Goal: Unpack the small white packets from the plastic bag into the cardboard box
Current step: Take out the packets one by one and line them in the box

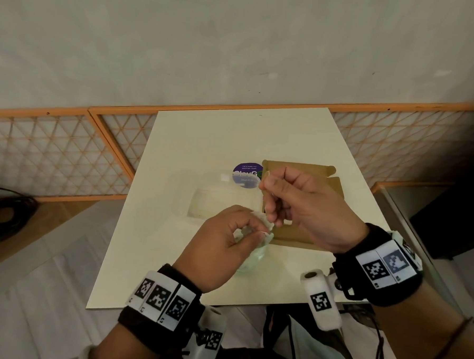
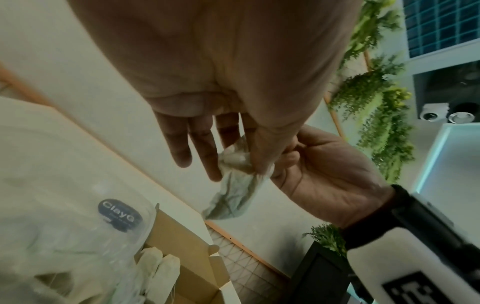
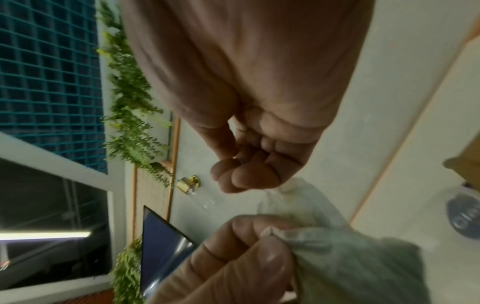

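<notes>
My hands work a crumpled packet above the table.

My left hand (image 1: 228, 240) pinches the small white packet (image 2: 233, 185) between thumb and forefinger; my right hand (image 1: 305, 207) curls beside it, over the cardboard box (image 1: 299, 169). The plastic bag (image 1: 202, 199) lies left.

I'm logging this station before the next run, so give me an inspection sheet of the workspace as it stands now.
Surface: cream table, set against a wall with an orange lattice screen.
Job's things: open cardboard box with white packets inside; clear plastic bag lying left of the box; one crumpled packet held above the table.
Clutter: round purple sticker on the table.
Grippers: left hand pinches the crumpled packet; right hand is curled, its fingertips at the packet's top, and what they pinch cannot be told.
Cables: dark coil on the floor at left.
Surroundings: hanging green plants, a dark screen.
</notes>
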A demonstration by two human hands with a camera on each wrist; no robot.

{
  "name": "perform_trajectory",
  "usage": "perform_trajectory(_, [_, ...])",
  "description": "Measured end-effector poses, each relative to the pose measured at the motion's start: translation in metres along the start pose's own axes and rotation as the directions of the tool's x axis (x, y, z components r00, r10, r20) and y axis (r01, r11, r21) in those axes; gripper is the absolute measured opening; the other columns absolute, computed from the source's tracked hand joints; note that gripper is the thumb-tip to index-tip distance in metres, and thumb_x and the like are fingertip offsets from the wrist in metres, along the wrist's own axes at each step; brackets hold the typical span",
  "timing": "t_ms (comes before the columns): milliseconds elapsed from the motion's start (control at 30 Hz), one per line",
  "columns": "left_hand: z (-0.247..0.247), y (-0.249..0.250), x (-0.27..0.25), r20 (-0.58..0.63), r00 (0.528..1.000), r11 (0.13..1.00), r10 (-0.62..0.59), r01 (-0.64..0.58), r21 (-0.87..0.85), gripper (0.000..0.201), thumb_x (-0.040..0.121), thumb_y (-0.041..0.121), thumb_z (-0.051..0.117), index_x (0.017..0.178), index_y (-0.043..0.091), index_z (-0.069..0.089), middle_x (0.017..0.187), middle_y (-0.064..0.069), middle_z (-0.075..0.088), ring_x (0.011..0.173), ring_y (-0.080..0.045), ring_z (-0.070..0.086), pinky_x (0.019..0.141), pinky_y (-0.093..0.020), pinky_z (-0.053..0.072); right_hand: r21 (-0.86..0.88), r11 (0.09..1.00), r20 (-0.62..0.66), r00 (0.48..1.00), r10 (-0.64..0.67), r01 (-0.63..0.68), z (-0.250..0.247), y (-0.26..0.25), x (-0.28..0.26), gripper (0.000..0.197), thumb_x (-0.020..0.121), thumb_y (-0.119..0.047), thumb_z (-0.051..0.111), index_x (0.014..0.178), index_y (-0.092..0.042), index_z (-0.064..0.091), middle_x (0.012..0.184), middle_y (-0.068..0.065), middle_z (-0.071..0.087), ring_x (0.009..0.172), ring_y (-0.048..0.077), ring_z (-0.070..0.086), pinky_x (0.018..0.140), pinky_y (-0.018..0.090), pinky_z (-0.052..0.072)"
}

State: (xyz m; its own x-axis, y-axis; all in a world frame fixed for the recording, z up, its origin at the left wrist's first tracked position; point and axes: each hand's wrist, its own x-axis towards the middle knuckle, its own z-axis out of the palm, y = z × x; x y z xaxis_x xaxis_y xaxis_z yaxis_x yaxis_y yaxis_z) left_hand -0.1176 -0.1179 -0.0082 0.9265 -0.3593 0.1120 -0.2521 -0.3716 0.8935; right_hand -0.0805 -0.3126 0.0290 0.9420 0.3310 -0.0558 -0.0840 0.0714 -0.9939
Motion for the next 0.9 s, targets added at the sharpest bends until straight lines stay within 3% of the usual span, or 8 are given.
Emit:
perform_trajectory(133, [0.002,0.011,0.003,-0.014,0.989,0.976,0.146,-0.141,0.165,0.01,0.096,0.015,0.069,0.097,0.022,0.075,0.095,0.014,0.065,0.095,-0.01,0.065,0.085,-0.016,0.047,-0.052,0.997,0.033,0.998,-0.055,0.057,0.002,-0.012,-0.003,0.016,0.105,-0.015,0.055,0.102,0.0,0.062,0.078,0.017,0.064,0.064,0.024,0.059,0.055,0.027,0.05])
perform_trajectory(300, [0.003,0.018,0.001,0.005,0.985,0.975,0.172,-0.17,0.14,0.011,0.099,0.016,0.067,0.1,0.024,0.076,0.096,0.015,0.068,0.097,-0.009,0.066,0.087,-0.018,0.049,-0.185,0.982,-0.104,0.992,-0.066,0.046,-0.015,-0.008,0.01,0.016,0.103,-0.016,0.061,0.103,-0.001,0.066,0.092,0.023,0.073,0.067,0.025,0.061,0.056,0.031,0.048])
perform_trajectory(433, [-0.003,0.018,0.0,-0.049,0.99,0.989,0.131,-0.127,0.075,0.012,0.099,0.017,0.067,0.099,0.025,0.075,0.096,0.016,0.07,0.098,-0.011,0.067,0.088,-0.019,0.049,-0.463,0.883,-0.095,0.995,0.036,-0.076,-0.035,0.006,0.013,0.016,0.102,-0.028,0.064,0.106,-0.014,0.072,0.101,0.008,0.077,0.074,0.017,0.068,0.063,0.036,0.051])
perform_trajectory(533, [-0.006,0.013,0.002,-0.066,0.997,0.999,0.05,-0.05,-0.003,0.012,0.099,0.018,0.067,0.098,0.026,0.075,0.097,0.011,0.072,0.095,-0.016,0.068,0.079,-0.022,0.055,-0.506,0.855,-0.17,0.985,0.031,-0.114,-0.038,0.007,0.005,0.017,0.099,-0.033,0.066,0.112,-0.022,0.071,0.102,-0.002,0.075,0.076,0.011,0.071,0.065,0.037,0.052])
perform_trajectory(600, [-0.006,0.01,0.004,-0.076,0.997,0.999,0.021,-0.023,-0.025,0.012,0.099,0.018,0.067,0.098,0.026,0.075,0.096,0.01,0.073,0.095,-0.015,0.069,0.078,-0.023,0.056,-0.494,0.865,-0.186,0.983,-0.009,-0.086,-0.035,0.003,0.0,0.023,0.099,-0.033,0.065,0.119,-0.024,0.07,0.104,-0.008,0.074,0.076,0.007,0.071,0.065,0.03,0.052])
perform_trajectory(700, [-0.007,0.009,0.006,-0.072,0.997,1.0,0.014,-0.015,-0.025,0.011,0.099,0.019,0.067,0.098,0.026,0.075,0.095,0.009,0.075,0.098,-0.013,0.07,0.089,-0.026,0.053,-0.459,0.888,-0.045,0.998,-0.034,0.01,-0.03,-0.001,-0.004,0.031,0.099,-0.03,0.065,0.129,-0.023,0.069,0.105,-0.014,0.074,0.078,0.006,0.068,0.068,0.016,0.05])
perform_trajectory(800, [-0.007,0.008,0.009,-0.064,0.998,1.0,0.024,-0.025,-0.015,0.01,0.099,0.019,0.068,0.099,0.026,0.075,0.099,0.01,0.076,0.102,-0.013,0.07,0.093,-0.03,0.054,-0.459,0.884,0.106,0.993,-0.045,0.089,-0.024,0.003,-0.002,0.024,0.099,-0.021,0.067,0.12,-0.014,0.074,0.099,-0.006,0.076,0.077,0.01,0.066,0.074,0.024,0.056])
perform_trajectory(900, [-0.009,0.006,0.009,-0.078,0.996,0.998,0.043,-0.046,-0.03,0.013,0.097,0.015,0.07,0.099,0.026,0.078,0.104,0.011,0.071,0.102,-0.013,0.068,0.088,-0.025,0.054,-0.471,0.875,0.094,0.993,-0.078,0.113,-0.023,0.012,0.004,0.012,0.1,-0.015,0.066,0.103,-0.007,0.074,0.085,0.0,0.074,0.072,0.012,0.065,0.069,0.025,0.053])
